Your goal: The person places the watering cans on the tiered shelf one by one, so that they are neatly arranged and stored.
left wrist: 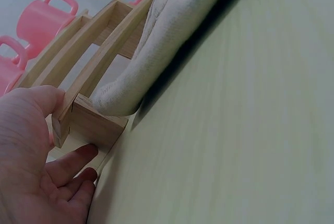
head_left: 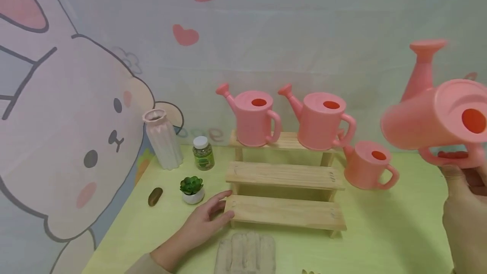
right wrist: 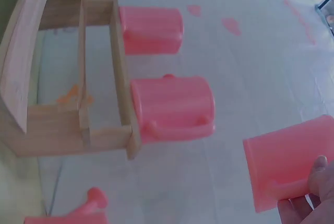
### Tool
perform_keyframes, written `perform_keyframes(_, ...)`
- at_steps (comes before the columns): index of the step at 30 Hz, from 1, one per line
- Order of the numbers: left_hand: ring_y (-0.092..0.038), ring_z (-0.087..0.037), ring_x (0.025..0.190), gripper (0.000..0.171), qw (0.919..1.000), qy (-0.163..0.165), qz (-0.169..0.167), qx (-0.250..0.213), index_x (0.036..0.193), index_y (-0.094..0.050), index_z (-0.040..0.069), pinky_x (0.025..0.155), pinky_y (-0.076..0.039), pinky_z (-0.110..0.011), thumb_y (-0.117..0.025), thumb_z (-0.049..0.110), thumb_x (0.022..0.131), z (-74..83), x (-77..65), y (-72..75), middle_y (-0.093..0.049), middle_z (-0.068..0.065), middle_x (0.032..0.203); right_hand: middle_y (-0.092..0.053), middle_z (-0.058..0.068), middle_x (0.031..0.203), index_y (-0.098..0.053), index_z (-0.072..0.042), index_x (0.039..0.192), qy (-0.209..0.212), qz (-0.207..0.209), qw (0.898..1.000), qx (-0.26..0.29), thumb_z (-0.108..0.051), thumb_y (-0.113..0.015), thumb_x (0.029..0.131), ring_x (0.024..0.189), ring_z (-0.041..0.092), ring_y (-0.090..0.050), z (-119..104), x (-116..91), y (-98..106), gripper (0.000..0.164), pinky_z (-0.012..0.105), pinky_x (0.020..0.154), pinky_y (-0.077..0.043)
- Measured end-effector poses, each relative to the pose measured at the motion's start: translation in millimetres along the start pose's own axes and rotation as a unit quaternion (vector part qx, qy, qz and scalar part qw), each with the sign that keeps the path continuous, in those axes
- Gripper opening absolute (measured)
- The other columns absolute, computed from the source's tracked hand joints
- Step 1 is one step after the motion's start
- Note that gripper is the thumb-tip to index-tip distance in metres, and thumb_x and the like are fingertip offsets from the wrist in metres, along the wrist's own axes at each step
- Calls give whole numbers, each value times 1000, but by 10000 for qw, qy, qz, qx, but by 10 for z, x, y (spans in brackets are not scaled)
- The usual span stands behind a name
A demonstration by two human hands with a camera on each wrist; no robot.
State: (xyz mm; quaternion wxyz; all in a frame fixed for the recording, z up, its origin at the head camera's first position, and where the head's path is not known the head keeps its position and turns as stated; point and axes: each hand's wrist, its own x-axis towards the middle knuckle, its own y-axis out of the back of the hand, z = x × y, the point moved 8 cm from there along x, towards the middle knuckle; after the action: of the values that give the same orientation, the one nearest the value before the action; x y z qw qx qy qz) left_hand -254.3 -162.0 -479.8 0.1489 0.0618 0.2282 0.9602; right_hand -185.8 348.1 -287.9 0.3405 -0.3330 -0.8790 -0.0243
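Holding up a pink watering can (head_left: 412,124) at the far right of the head view, your right grip (head_left: 462,208) pinches its handle, the fingers curled through the loop. You have it in the air above the bench (head_left: 388,240), body tipped on its side and spout pointing up. Your left grip (head_left: 203,222) is spread: its thumb rests on the lowest step of the wooden stand (head_left: 285,211), and its fingers touch the stand's left end.

On the top step you have two more pink cans, both upright with spouts to the left: the left can (head_left: 253,121) and the right can (head_left: 320,122). Another, the bench can (head_left: 363,166), stands just beside the stand's right end. Left of the stand you see a white vase (head_left: 164,145), a lidded jar (head_left: 203,156), a potted succulent (head_left: 192,190) and a brown pebble (head_left: 155,196). A ridged beige slab (head_left: 245,253) lies in front.
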Motion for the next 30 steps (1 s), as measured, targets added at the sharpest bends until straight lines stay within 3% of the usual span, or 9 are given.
perform_keyframes(2, -62, -19, 132, 58, 10000, -9, 3, 8, 151, -46, 36, 110, -44, -27, -68, 42, 98, -5, 7, -4, -68, -4, 137, -79, 15, 101, -63, 24, 114, 131, -349, 9910, 1288, 13, -68, 89, 93, 18, -73, -73, -79, -149, 28, 20, 92, -54)
perform_keyframes(5, -62, -19, 132, 58, 10000, -18, 10, 12, 150, -46, 36, 109, -45, -27, -68, 43, 98, -7, 11, -3, -68, -5, 137, -79, 15, 91, -60, 30, 110, 304, -771, 9719, 2201, 27, -66, 81, 84, 19, -75, -153, -213, -353, 30, 20, 84, -57)
perform_keyframes(6, -62, -20, 133, 57, 10000, -10, 9, 11, 150, -46, 37, 109, -45, -27, -68, 43, 98, -8, 12, -4, -68, -5, 137, -78, 17, 90, -59, 31, 110, 405, -964, 9657, 2376, 29, -64, 80, 83, 21, -76, -191, -256, -426, 30, 21, 80, -58)
perform_keyframes(8, -61, -20, 133, 57, 10000, 10, -9, 0, 150, -46, 37, 109, -45, -27, -68, 43, 98, -12, 14, -9, -68, -5, 137, -79, 15, 90, -60, 30, 112, 447, -1201, 9634, 2353, 31, -64, 79, 81, 19, -77, -254, -346, -552, 33, 19, 73, -57)
perform_keyframes(14, -61, -19, 133, 58, 10000, -1, -26, -66, 150, -46, 37, 108, -44, -24, -69, 43, 97, -24, 18, -14, -68, -4, 137, -78, 18, 104, -59, 28, 116, 768, -2321, 9259, 2879, 32, -64, 78, 93, 21, -77, -416, -565, -978, 39, 25, 82, -60)
perform_keyframes(16, -62, -18, 132, 58, 10000, 3, -17, -90, 150, -46, 37, 108, -44, -23, -69, 43, 97, -30, 19, -11, -69, -4, 136, -78, 16, 104, -63, 26, 111, 863, -2615, 9210, 2756, 30, -67, 78, 93, 20, -76, -435, -637, -1111, 34, 24, 82, -60)
perform_keyframes(19, -62, -18, 131, 58, 9999, 10, -15, -125, 150, -46, 36, 107, -44, -22, -69, 43, 97, -32, 18, -9, -69, -3, 136, -79, 8, 101, -67, 21, 109, 844, -2967, 9223, 2328, 26, -70, 78, 91, 14, -75, -423, -746, -1288, 32, 20, 78, -59)
perform_keyframes(24, -62, -17, 130, 58, 10000, 29, -10, -90, 150, -46, 36, 107, -44, -22, -69, 43, 97, -33, 10, -5, -69, -2, 135, -78, -3, 102, -72, 10, 115, 390, -3487, 9274, 1299, 19, -73, 81, 94, 9, -74, -333, -918, -1569, 35, 18, 73, -59)
perform_keyframes(30, -62, -18, 131, 58, 9999, -38, -4, -98, 151, -46, 34, 107, -45, -23, -69, 40, 98, -5, 5, -16, -70, -3, 135, -76, -5, 101, -77, -8, 111, 38, -4069, 9124, 451, 2, -78, 87, 96, 7, -75, -223, -1091, -1882, 26, 25, 77, -61)
